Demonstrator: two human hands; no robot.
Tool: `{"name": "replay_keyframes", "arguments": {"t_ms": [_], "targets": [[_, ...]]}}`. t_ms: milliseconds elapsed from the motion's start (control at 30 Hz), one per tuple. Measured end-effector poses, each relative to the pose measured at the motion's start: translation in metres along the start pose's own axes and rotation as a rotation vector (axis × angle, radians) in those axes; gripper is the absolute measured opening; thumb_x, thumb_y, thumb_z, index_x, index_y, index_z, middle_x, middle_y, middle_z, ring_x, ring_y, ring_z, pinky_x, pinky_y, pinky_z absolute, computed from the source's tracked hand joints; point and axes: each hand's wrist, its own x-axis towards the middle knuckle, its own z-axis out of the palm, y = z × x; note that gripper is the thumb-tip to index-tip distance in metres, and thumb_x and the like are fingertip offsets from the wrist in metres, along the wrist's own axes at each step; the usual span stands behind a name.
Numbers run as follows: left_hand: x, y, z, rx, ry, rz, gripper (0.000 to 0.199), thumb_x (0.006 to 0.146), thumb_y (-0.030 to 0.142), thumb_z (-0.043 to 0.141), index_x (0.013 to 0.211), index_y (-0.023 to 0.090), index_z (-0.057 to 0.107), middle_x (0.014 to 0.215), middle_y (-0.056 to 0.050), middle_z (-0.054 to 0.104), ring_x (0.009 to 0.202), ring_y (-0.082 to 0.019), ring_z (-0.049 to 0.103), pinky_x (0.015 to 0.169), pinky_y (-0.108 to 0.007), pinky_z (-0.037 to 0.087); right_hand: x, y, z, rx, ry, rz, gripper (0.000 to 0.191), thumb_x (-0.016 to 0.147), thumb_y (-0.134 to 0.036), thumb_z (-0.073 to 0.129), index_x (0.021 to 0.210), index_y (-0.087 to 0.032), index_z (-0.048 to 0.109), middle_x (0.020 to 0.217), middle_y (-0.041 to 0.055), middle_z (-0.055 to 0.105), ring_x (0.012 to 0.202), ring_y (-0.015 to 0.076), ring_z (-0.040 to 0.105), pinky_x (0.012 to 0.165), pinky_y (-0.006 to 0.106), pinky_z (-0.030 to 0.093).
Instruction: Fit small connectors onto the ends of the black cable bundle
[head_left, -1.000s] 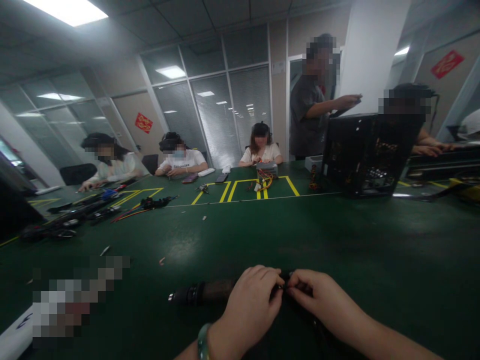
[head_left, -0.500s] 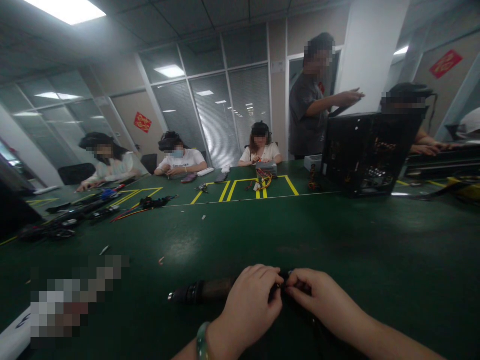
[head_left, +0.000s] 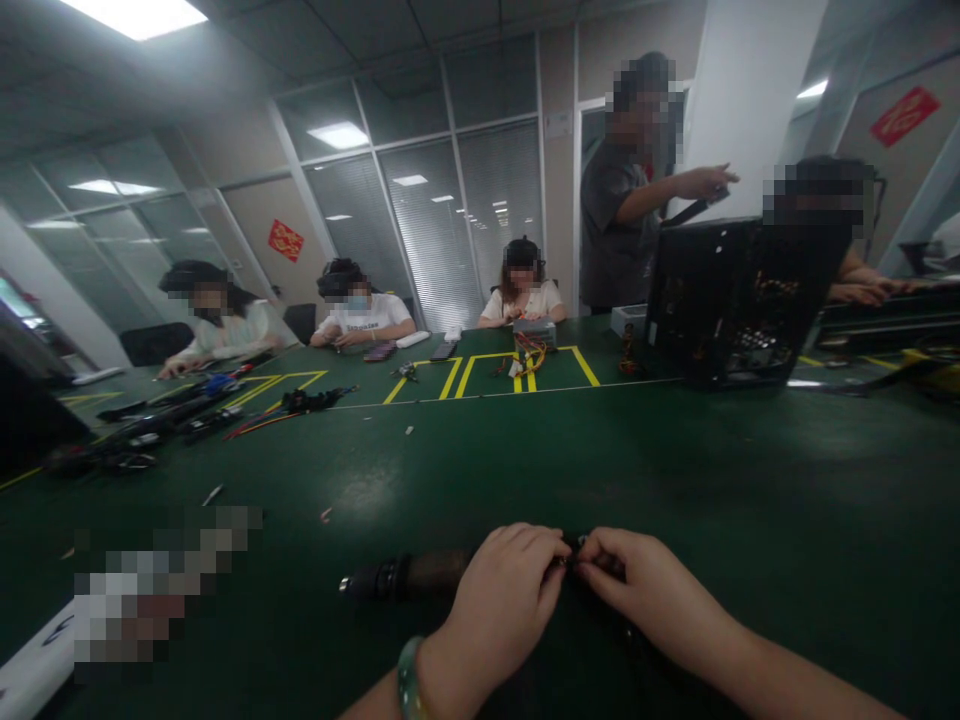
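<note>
A dark cylindrical tool [head_left: 405, 578] with a shiny metal tip at its left end lies on the green table [head_left: 285, 600]. My left hand [head_left: 511, 590], with a green bangle at the wrist, rests over the tool's right part, and its thumb and fingers are pinched together. Facing it, my right hand [head_left: 634, 575] has its fingertips closed close to those of the left. Something small and dark sits between the two hands; it is too small and too dim to make out.
A black computer case [head_left: 705, 300] stands at the right. Cables and dark parts [head_left: 165, 415] lie at the left. A power supply [head_left: 535, 332] with coloured wires is across the table. Several people sit beyond; one person [head_left: 619, 210] stands behind the case.
My hands keep nearly the same pose, fingertips still together. The view has shifted slightly. The standing person's hand has moved a little to the right.
</note>
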Motion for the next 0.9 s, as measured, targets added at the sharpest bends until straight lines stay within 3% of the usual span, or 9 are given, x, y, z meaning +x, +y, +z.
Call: {"name": "replay_keyframes", "arguments": {"t_ms": [233, 433, 900], "targets": [[0.0004, 0.0021, -0.0014, -0.007, -0.004, -0.005, 0.013, 0.085, 0.013, 0.057, 0.094, 0.022, 0.058, 0.113, -0.001, 0.063, 0.105, -0.020, 0.057, 0.094, -0.039, 0.044, -0.0005, 0.0004, 0.0010, 0.028, -0.005, -0.022, 0.011, 0.086, -0.023, 0.056, 0.080, -0.020, 0.064, 0.077, -0.0016, 0.069, 0.071, 0.0152, 0.064, 0.061, 0.021, 0.044], [0.0007, 0.0049, -0.0041, -0.002, -0.012, -0.014, 0.021, 0.083, 0.014, 0.060, 0.101, 0.024, 0.057, 0.118, 0.000, 0.061, 0.107, -0.021, 0.056, 0.095, -0.040, 0.043, -0.0005, -0.0017, -0.0007, 0.030, 0.012, -0.018, 0.012, 0.087, -0.023, 0.055, 0.080, -0.020, 0.064, 0.074, -0.0018, 0.068, 0.069, 0.0148, 0.064, 0.061, 0.021, 0.044], [-0.0006, 0.0011, 0.0000, 0.021, -0.017, -0.043, 0.016, 0.084, 0.015, 0.061, 0.097, 0.024, 0.057, 0.126, 0.002, 0.057, 0.113, -0.020, 0.053, 0.098, -0.039, 0.041, -0.0001, -0.0015, 0.0007, 0.017, 0.001, -0.023, 0.011, 0.086, -0.022, 0.055, 0.080, -0.020, 0.064, 0.075, -0.0018, 0.068, 0.070, 0.0148, 0.064, 0.061, 0.021, 0.043]]}}
